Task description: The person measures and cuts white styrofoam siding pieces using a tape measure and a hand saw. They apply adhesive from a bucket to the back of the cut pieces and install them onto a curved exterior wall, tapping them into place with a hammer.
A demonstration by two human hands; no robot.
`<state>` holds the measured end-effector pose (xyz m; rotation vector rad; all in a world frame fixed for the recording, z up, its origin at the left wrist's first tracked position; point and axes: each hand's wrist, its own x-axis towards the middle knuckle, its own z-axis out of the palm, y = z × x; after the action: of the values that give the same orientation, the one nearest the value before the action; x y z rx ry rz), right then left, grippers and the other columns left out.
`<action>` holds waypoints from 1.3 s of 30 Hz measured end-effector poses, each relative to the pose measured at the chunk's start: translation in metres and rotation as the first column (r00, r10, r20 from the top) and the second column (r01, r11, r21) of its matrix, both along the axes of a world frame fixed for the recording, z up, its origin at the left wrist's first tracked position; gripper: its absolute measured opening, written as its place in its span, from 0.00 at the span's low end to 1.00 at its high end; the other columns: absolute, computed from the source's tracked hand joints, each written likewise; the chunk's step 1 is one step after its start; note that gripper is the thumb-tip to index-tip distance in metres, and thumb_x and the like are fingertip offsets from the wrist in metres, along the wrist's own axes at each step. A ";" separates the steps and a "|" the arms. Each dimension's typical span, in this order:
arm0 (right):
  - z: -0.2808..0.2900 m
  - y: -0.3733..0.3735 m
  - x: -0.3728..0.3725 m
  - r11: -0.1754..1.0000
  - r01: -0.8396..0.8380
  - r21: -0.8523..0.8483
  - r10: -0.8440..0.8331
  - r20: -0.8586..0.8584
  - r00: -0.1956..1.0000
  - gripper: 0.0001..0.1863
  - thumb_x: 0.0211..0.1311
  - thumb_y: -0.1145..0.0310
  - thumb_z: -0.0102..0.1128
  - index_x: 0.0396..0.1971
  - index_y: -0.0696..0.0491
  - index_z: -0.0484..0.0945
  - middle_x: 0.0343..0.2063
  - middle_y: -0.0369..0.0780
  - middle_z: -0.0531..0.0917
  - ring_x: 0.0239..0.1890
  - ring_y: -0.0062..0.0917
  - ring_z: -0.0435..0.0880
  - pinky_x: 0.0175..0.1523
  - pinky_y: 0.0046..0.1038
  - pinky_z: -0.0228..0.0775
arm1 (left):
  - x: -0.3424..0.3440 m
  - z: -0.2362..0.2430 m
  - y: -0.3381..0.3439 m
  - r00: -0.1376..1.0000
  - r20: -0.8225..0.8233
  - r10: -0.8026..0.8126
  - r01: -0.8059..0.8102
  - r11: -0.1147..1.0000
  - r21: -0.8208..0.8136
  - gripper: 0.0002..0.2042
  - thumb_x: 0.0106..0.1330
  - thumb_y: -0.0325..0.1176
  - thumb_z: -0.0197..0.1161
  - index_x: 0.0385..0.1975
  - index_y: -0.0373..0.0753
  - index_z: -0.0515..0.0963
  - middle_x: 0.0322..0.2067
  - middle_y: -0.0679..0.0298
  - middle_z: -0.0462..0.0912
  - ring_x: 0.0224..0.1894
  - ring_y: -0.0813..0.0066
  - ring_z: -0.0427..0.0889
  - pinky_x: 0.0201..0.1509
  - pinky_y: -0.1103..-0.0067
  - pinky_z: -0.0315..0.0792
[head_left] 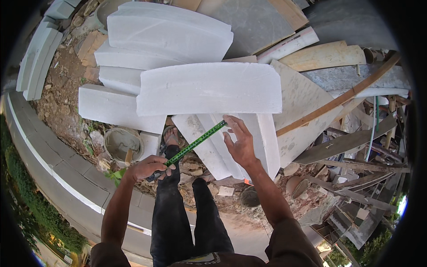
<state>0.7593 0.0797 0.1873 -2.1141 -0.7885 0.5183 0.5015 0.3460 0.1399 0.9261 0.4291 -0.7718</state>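
Observation:
My left hand (151,168) grips a green measuring tape (193,144) with black markings, stretched up to the right. My right hand (240,140) holds the far end at its fingertips, thumb lower and apart. Just beyond the hands lies a curved white stone block (209,89) on other pale slabs. Beneath the tape, more long white slabs (262,147) lie at an angle. My legs (167,209) show below, one foot (171,135) in a sandal.
Stacked white blocks (164,31) stand at the top. A mortar bucket (122,144) sits at left. Curved wooden strips (338,100), pipes (287,44) and scrap boards (356,151) crowd the right. Rubble (66,75), a curb (58,160) and bushes (40,213) line the left.

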 end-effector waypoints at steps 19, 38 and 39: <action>-0.030 0.026 0.006 0.985 0.173 -0.022 -0.158 0.306 0.939 0.19 0.57 0.87 0.60 0.48 0.57 0.84 0.41 0.44 0.83 0.41 0.35 0.84 0.40 0.34 0.79 | 0.066 -0.008 0.088 0.917 0.128 -0.379 0.270 0.823 0.500 0.19 0.66 0.43 0.65 0.51 0.37 0.79 0.37 0.63 0.85 0.41 0.74 0.80 0.45 0.75 0.72; -0.067 0.033 0.101 0.902 0.367 -0.227 -0.209 0.514 0.832 0.17 0.64 0.79 0.57 0.51 0.56 0.85 0.42 0.45 0.83 0.39 0.34 0.86 0.37 0.32 0.82 | 0.080 -0.126 0.259 0.937 0.027 -0.348 0.269 0.771 0.578 0.10 0.72 0.39 0.61 0.41 0.40 0.83 0.39 0.69 0.89 0.35 0.82 0.80 0.39 0.79 0.74; -0.068 0.033 0.102 0.901 0.368 -0.231 -0.209 0.513 0.833 0.17 0.64 0.79 0.57 0.50 0.56 0.85 0.42 0.45 0.83 0.40 0.34 0.86 0.38 0.32 0.82 | 0.081 -0.132 0.259 0.932 0.036 -0.362 0.274 0.762 0.587 0.10 0.72 0.39 0.61 0.41 0.40 0.83 0.39 0.69 0.89 0.35 0.82 0.80 0.39 0.79 0.74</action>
<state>0.8616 0.1130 0.1189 -2.6643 -0.6483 -0.0640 0.5827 0.6051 0.0076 1.6534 0.3822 -0.8933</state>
